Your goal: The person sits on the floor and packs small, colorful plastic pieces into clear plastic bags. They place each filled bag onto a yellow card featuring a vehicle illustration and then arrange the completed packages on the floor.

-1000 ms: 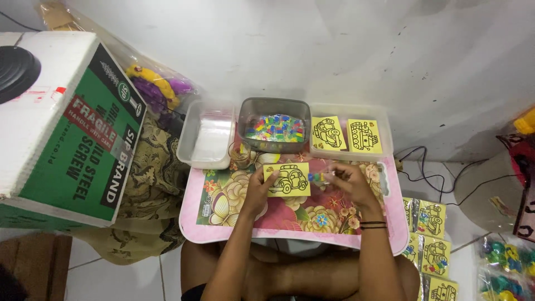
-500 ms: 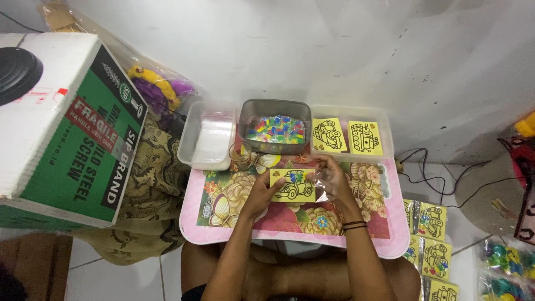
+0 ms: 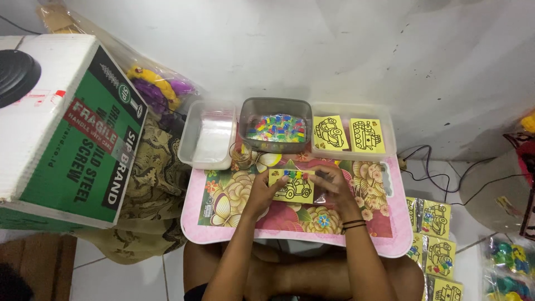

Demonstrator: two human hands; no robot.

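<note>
Both hands are on a yellow card with a car outline (image 3: 291, 187), which sits flat on the flowery pink tray table (image 3: 223, 231) just below the grey tub. The left hand (image 3: 261, 192) has its fingers closed onto the card's left edge, and the right hand (image 3: 330, 183) pinches the right edge, though its fingertips are partly tucked under so the exact hold is hard to make out. There's a row of tiny coloured bits along the card's top edge, too small to tell what they are. The grey tub of mixed coloured pieces (image 3: 276, 125) is behind it, a clear tub of plastic sleeves (image 3: 209, 134) to its left, and a tub with two more yellow cards (image 3: 351, 134) to its right. More packed cards (image 3: 437, 245) run off the bottom right edge, and the green and white carton (image 3: 72, 128) is cut off on the left
</note>
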